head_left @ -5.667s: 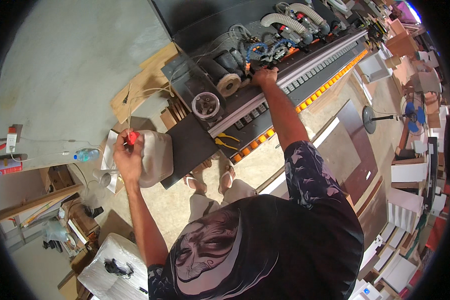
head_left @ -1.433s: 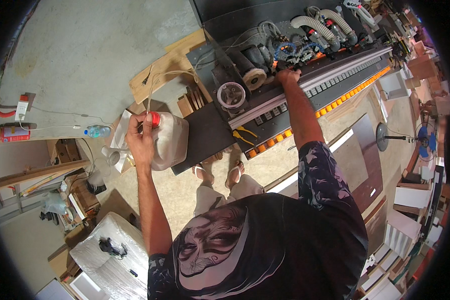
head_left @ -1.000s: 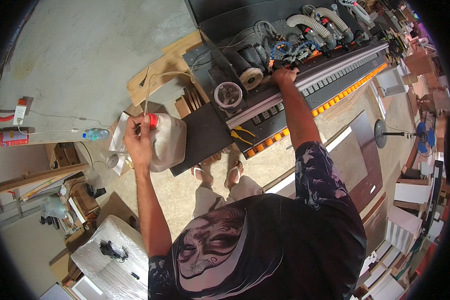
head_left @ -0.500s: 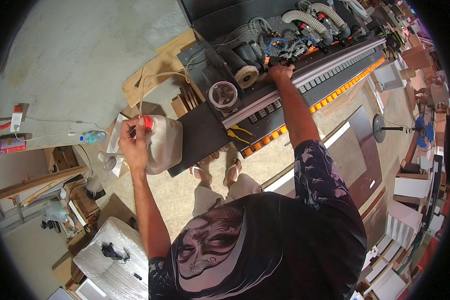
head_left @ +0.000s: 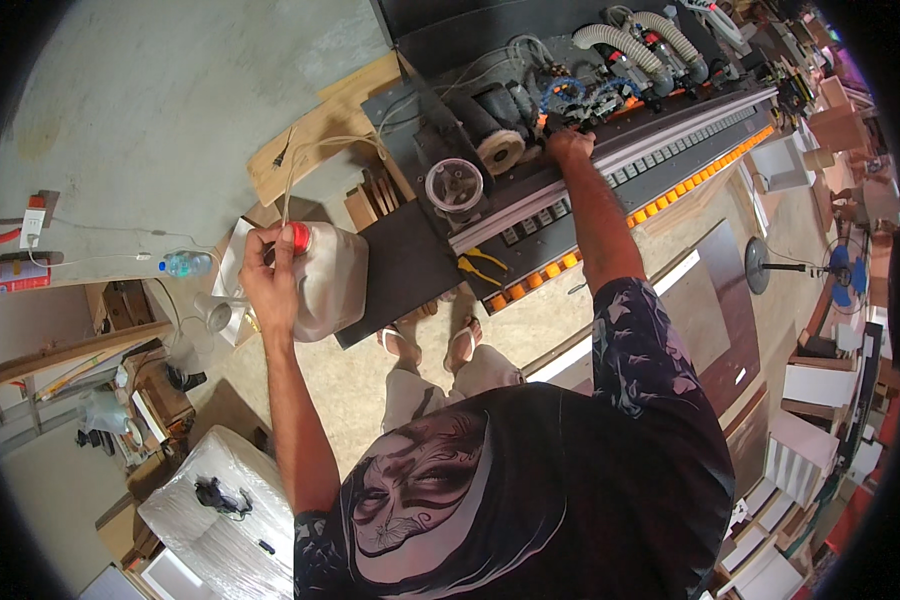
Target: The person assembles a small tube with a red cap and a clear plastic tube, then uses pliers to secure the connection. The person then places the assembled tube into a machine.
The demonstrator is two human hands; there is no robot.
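Jug (head_left: 335,285), whitish plastic, left of center in frame, has your left hand (head_left: 269,277) pinching at its red cap (head_left: 300,236), while your right hand (head_left: 570,147) sits in the machine (head_left: 635,155), upper center, beside a roller (head_left: 501,152), fingertips hidden, grip can't tell.

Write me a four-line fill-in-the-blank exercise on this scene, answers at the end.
1. The cap at the fingertips of the left hand is ____.
2. The right hand reaches into the machine; the pliers near its front edge have ____ handles.
3. In the picture, the clear bottle is to the ____ of the jug.
4. The fan has ____ blades.

Answers: red; yellow; left; blue.
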